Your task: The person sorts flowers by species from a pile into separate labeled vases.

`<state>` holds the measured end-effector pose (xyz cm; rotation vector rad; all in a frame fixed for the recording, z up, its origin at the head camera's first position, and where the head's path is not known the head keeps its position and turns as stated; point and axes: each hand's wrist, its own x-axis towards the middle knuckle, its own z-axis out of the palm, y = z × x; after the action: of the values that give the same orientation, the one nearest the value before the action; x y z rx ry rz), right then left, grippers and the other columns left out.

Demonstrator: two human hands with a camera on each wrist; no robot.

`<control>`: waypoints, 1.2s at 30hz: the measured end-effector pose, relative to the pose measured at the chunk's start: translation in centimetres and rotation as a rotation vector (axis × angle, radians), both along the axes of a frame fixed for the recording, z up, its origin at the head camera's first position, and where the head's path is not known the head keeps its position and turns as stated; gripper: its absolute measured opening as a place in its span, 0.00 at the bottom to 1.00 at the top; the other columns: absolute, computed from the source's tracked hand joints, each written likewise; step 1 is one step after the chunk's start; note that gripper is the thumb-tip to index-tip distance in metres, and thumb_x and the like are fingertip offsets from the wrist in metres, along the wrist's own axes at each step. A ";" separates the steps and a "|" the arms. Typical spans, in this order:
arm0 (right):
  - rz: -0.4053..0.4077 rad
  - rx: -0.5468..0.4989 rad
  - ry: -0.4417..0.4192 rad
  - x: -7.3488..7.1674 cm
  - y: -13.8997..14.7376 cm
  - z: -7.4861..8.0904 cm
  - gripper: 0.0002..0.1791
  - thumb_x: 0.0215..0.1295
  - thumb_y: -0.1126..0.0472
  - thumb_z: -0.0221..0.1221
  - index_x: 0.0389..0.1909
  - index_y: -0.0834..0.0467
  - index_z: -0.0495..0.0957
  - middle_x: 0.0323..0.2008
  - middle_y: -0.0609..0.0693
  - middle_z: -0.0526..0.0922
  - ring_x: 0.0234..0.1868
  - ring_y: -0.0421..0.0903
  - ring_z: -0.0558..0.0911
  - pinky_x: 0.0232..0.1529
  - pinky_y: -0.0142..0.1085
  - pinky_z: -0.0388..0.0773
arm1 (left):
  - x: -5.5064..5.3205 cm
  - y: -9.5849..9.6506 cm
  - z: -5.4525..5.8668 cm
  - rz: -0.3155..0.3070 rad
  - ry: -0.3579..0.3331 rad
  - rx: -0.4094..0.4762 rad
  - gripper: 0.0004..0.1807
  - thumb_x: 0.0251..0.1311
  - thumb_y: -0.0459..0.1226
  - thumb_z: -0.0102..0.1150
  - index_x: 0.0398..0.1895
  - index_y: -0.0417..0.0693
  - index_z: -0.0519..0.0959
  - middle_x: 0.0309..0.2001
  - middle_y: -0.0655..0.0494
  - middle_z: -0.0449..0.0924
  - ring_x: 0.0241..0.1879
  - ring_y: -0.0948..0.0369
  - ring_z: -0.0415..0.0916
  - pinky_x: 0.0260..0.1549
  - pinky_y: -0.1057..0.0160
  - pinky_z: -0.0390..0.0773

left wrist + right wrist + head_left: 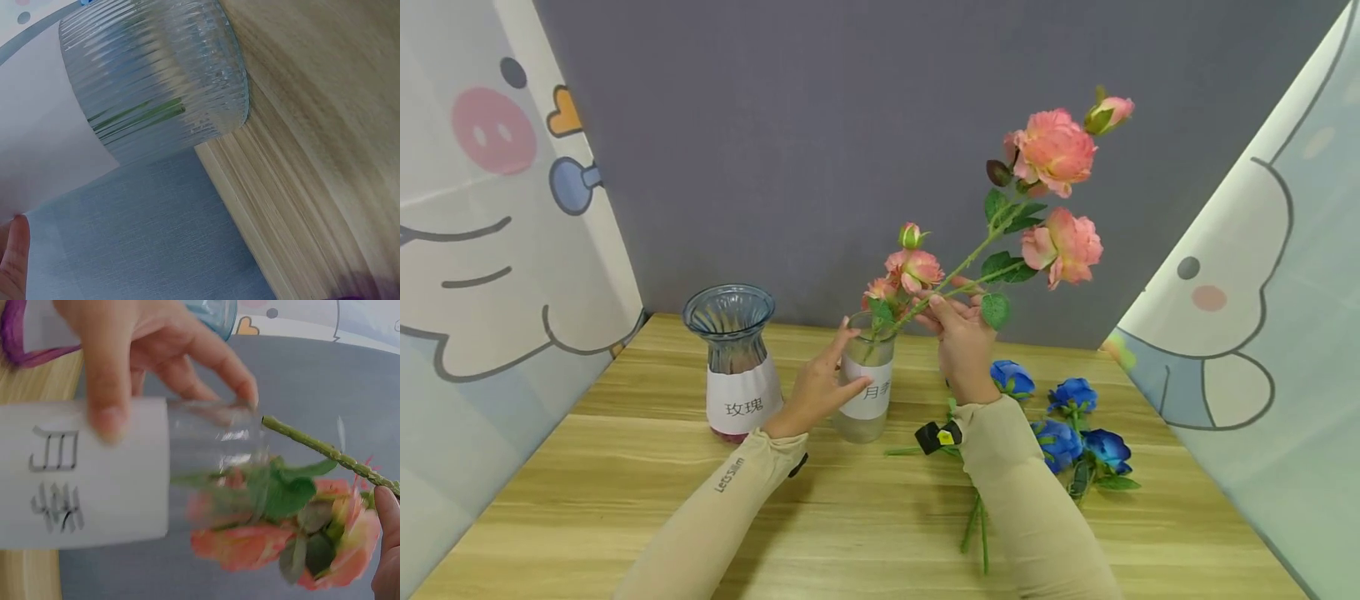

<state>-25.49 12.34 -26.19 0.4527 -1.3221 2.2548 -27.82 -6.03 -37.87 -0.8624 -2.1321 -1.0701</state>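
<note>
My left hand (823, 387) grips a clear ribbed glass vase (861, 427), thumb on its white paper label (125, 506) and fingers around toward the rim. Pink roses (913, 268) with a bud stand in this vase, their green stem ends (144, 117) showing through the glass above its base. In my right hand (962, 342) a branching pink rose stem (977, 250) is pinched, tilted up to the right with large blooms (1054, 154) and a bud at its top. The cut end of that stem (275, 423) is right at the vase's rim in the right wrist view.
A blue flared glass vase (730, 312) with its own white label (741, 396) stands left on the wooden table (850, 517). Several blue roses (1060, 442) lie at the right, partly behind my right sleeve. A grey wall (790, 150) rises behind; cartoon-printed panels (1210, 333) flank both sides.
</note>
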 end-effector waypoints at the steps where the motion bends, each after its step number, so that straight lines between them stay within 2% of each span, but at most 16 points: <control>1: -0.001 0.001 -0.003 0.0 -0.2 0.2 0.15 0.63 0.83 0.49 0.47 0.66 0.65 0.27 0.54 0.84 0.26 0.45 0.85 0.28 0.34 0.83 | 0.0 0.0 0.0 0.001 0.007 0.001 0.41 0.50 0.35 0.73 0.67 0.39 0.63 0.69 0.34 0.57 0.21 0.58 0.76 0.19 0.67 0.74; 6: -0.019 0.037 0.013 -0.3 -1.1 1.1 0.16 0.62 0.82 0.51 0.50 0.72 0.66 0.26 0.52 0.84 0.25 0.43 0.84 0.29 0.34 0.83 | 0.0 -0.1 0.0 0.003 0.040 0.006 0.41 0.48 0.34 0.73 0.66 0.37 0.63 0.68 0.32 0.58 0.19 0.59 0.75 0.22 0.62 0.78; 12: -0.054 0.117 0.060 -0.8 -1.4 1.3 0.17 0.60 0.82 0.54 0.51 0.74 0.69 0.29 0.56 0.85 0.29 0.44 0.86 0.29 0.34 0.83 | -0.2 0.1 0.1 -0.005 0.025 -0.003 0.41 0.50 0.35 0.72 0.66 0.39 0.63 0.69 0.35 0.57 0.21 0.58 0.77 0.23 0.59 0.80; 17: -0.055 0.163 0.085 -1.5 -1.5 1.1 0.14 0.57 0.81 0.58 0.45 0.77 0.73 0.28 0.56 0.84 0.27 0.45 0.85 0.27 0.36 0.83 | -0.3 0.1 0.1 -0.016 0.001 -0.006 0.40 0.51 0.35 0.72 0.67 0.41 0.63 0.70 0.35 0.56 0.19 0.59 0.75 0.25 0.59 0.80; 22: -0.055 0.225 0.016 -2.1 -1.8 0.8 0.06 0.55 0.79 0.61 0.34 0.71 0.78 0.24 0.50 0.83 0.24 0.43 0.83 0.30 0.37 0.83 | -0.3 0.0 0.0 -0.009 0.006 -0.009 0.41 0.50 0.34 0.72 0.67 0.38 0.63 0.69 0.34 0.56 0.16 0.61 0.72 0.25 0.60 0.80; 28: -0.063 0.299 -0.052 -2.6 -2.2 0.5 0.10 0.55 0.77 0.62 0.39 0.73 0.79 0.26 0.50 0.83 0.26 0.42 0.83 0.33 0.37 0.83 | -0.1 -0.1 0.0 -0.007 -0.006 -0.007 0.43 0.51 0.35 0.72 0.69 0.39 0.61 0.69 0.35 0.57 0.20 0.58 0.75 0.25 0.59 0.80; 32: -0.061 0.342 -0.092 -2.7 -2.3 0.5 0.08 0.55 0.76 0.61 0.37 0.74 0.79 0.25 0.49 0.83 0.26 0.41 0.83 0.33 0.37 0.83 | -0.1 -0.2 0.0 -0.006 -0.005 -0.008 0.42 0.50 0.34 0.72 0.68 0.39 0.63 0.69 0.35 0.58 0.23 0.56 0.77 0.24 0.59 0.79; 36: -0.076 0.373 -0.166 -2.9 -2.4 0.4 0.09 0.54 0.76 0.61 0.38 0.72 0.80 0.26 0.52 0.84 0.26 0.41 0.82 0.34 0.37 0.83 | -0.2 -0.1 0.1 -0.013 -0.017 -0.003 0.40 0.50 0.34 0.72 0.66 0.40 0.64 0.69 0.35 0.56 0.22 0.57 0.76 0.25 0.59 0.80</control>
<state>-28.41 9.94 -25.75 0.3368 -1.8251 2.0213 -27.98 -6.15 -37.78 -0.8728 -2.1451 -1.0854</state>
